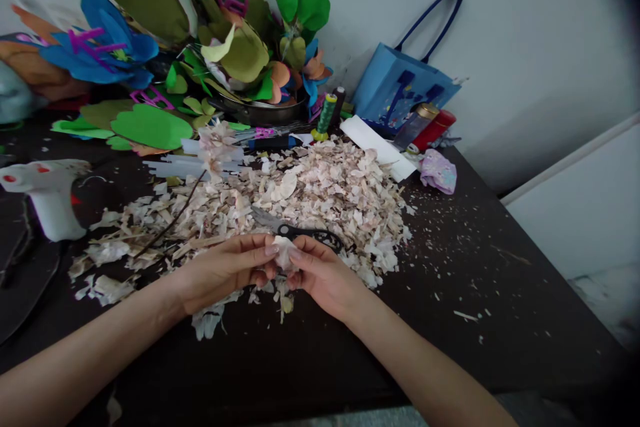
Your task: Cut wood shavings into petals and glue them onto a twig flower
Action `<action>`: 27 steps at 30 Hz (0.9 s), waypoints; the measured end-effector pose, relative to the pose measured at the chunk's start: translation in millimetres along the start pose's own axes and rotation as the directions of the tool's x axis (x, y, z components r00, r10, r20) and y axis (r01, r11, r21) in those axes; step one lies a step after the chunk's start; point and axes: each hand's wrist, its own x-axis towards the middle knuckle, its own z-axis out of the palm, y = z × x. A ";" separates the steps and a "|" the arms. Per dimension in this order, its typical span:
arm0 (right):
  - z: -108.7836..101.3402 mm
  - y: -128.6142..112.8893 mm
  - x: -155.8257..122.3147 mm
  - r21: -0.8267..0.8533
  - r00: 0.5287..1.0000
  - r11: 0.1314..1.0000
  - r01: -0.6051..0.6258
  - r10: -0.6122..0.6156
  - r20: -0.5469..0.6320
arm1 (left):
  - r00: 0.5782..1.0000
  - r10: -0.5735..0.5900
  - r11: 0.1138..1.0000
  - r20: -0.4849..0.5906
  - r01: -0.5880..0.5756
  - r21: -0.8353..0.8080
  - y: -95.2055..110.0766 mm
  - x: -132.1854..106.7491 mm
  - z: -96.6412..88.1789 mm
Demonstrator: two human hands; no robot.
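The left hand (225,273) and right hand (325,278) pinched a pale petal-shaped shaving (285,252) between their fingertips, over a heap of shavings (325,200) on a dark table (500,293). Black-handled scissors (305,232) lay just beyond. Open tabletop stretched rightward; the forearms crossed the near edge.

White glue gun (47,203), blue tote bag (400,90)

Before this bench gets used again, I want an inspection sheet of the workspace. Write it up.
surface: dark tabletop, strewn with pale bits
job's things: pale curled flake between both hands; black-handled scissors lying on the flake pile
clutter: hot glue gun, green thread spool, coloured craft flowers
grippers: left hand and right hand both pinch the flake
cables: nothing seen
surroundings: blue handled bag against a pale wall
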 end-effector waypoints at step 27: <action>-3.0 2.4 1.6 -0.023 1.000 1.000 -0.003 0.003 0.009 | 0.999 -0.031 0.999 -0.007 0.031 -0.017 0.1 0.6 -3.2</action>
